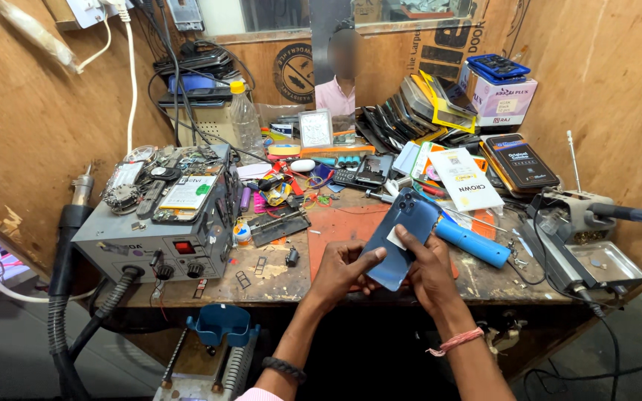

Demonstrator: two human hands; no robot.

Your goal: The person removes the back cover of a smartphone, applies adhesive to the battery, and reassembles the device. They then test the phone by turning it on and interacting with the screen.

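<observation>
1. A dark blue flat rectangular smartphone (403, 236), back side up with its camera cluster at the far end, is held above the near edge of the worn brown wooden desk (276, 278).
2. The left hand (343, 269) has its grip closed on the smartphone's near left edge, thumb on top.
3. The right hand (429, 267) has its grip closed on the smartphone's right side, its thumb pressing a small white patch on the back.
4. Just right of the smartphone lies a bright blue plastic cylinder (475, 243), touching neither hand as far as can be seen.
5. Left of the smartphone stands a grey metal box-shaped rework station (161, 238) piled with phone parts; a bare strip of desk lies between them, dotted with small bits.
6. Beyond the smartphone sits a red-orange flat mat (343, 223), its near part hidden by the hands.
7. Far right of the smartphone, a grey metal tray (607, 263) sits at the desk edge.
8. The fingers under the smartphone are hidden, and both forearms are cut off by the lower frame edge.
</observation>
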